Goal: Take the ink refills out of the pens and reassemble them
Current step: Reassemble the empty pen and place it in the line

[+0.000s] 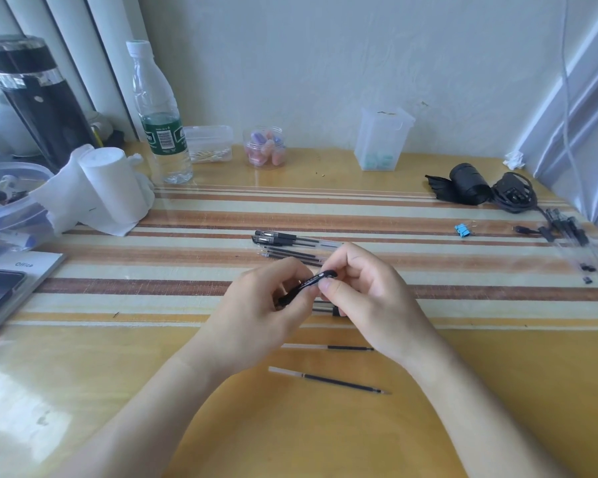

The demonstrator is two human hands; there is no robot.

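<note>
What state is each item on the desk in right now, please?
left hand: gripping the pen
right hand: pinching the pen
pen: lifted off the table
near refill: lying loose on the table
far refill: lying loose by the right wrist
far pens: lying side by side
water bottle: upright, capped

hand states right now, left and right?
Left hand: grips the lower end of the black pen.
Right hand: pinches the upper end of the same pen.

Glossy yellow table (83,391); clear green-labelled plastic bottle (159,132). Right of bottle: black-capped clear pens (287,239), two thin ink refills (328,378), blue binder clip (460,230).
</note>
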